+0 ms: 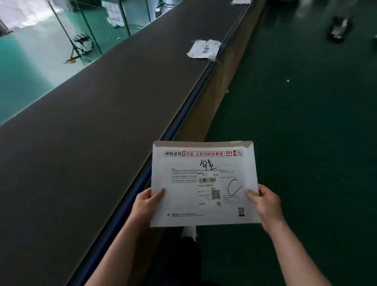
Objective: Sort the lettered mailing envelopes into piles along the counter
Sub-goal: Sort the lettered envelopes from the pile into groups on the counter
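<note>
Head view, looking down and forward along a long counter with a dark grey top and a blue front edge, which runs from the lower left toward the upper right.

In the lower middle, two bare hands hold a white envelope flat and face up, in the air just to the right of the counter's edge, above the dark green floor. The left hand grips the envelope's lower left edge, thumb lying on top and fingers curled out of sight beneath. The right hand grips the lower right edge the same way, thumb on top and fingers tucked under. The envelope carries a red printed banner across its top, black handwriting below that, a barcode label in the middle, and a large handwritten letter C to the right of the label. Its flap at the far end stands open.

Farther along the counter, well apart from the hands, a pile of white envelopes lies at the counter's near edge, with black writing on the top one. At the far end, more white paper is partly cut off by the frame; what it is cannot be told.

Beyond the counter on the left, a stool stands by a green wire partition.
</note>
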